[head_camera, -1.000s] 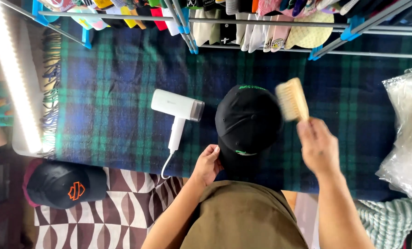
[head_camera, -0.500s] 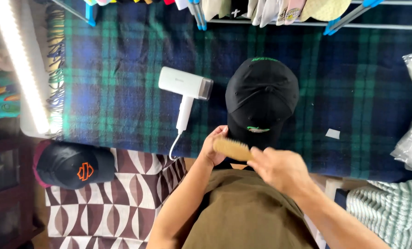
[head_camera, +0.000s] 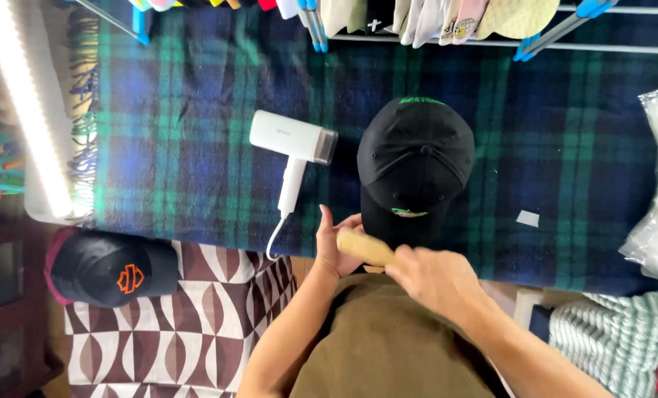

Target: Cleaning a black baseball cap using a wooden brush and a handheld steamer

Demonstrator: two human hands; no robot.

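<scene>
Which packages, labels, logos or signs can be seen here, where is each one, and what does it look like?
Crinkled clear plastic bag: right edge, on the plaid blanket.
Small pale paper scrap: on the blanket, right of the black cap; rectangular, blank as far as I can tell.
Orange shield-shaped emblem: front of the dark cap at lower left.
Green embroidered mark: on the black cap.
No screens or signs.

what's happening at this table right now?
A person is brushing a black cap that lies on a plaid blanket. The right hand holds a wooden brush at the cap's brim, and the left hand steadies the brim. A white hair dryer lies beside it; another black cap sits lower left.
</scene>
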